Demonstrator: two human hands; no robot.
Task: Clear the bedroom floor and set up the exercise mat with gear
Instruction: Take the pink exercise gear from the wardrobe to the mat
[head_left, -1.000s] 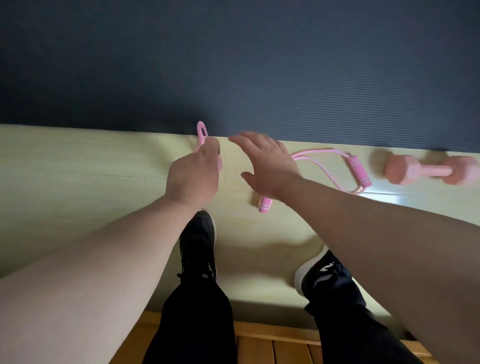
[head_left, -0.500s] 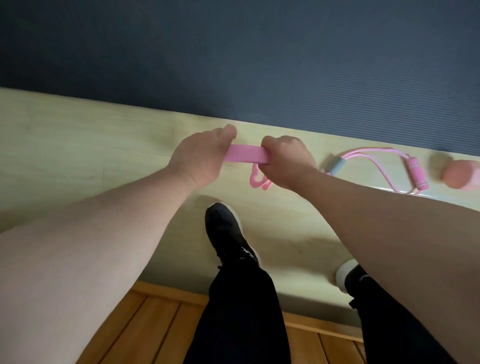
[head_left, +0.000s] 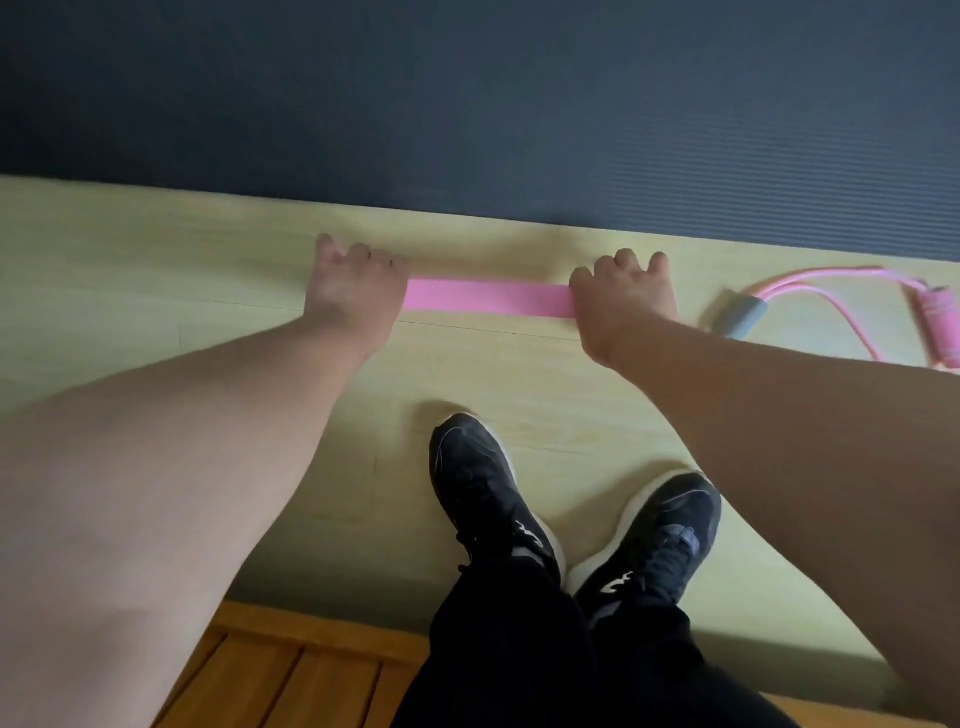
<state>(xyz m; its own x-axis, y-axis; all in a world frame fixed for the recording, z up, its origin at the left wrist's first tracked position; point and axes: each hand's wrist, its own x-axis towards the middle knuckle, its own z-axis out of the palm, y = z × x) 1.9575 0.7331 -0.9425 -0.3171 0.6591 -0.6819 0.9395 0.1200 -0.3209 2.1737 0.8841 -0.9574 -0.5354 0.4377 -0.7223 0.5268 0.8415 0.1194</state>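
We hold the pink resistance band (head_left: 488, 299) drawn out flat between both hands. The left hand (head_left: 353, 293) grips its left end and the right hand (head_left: 626, 306) its right end. The fingers (head_left: 366, 255) of each are curled down over the strip, so the ends are hidden under the fists. The band's long axis runs left to right, near parallel to the near edge of the dark exercise mat (head_left: 519, 104). It lies over the pale floor (head_left: 156, 260), just short of that edge and not on the mat. We cannot tell whether it rests on the boards or hangs just above them. From each set of fingers the visible length runs inward, toward the other hand, so neither hand is nearer; each has one end. The pink skipping rope (head_left: 742, 317) lies on the floor to the right, near the right hand but apart from it. Judgement: the band is being set out as gear. The coming move turns on the strip of floor between band and mat edge. If the band belongs on the mat, both hands must carry it forward together, keeping it parallel to the edge. Risk: if the band is under tension, letting one end go first would snap it toward the other hand.
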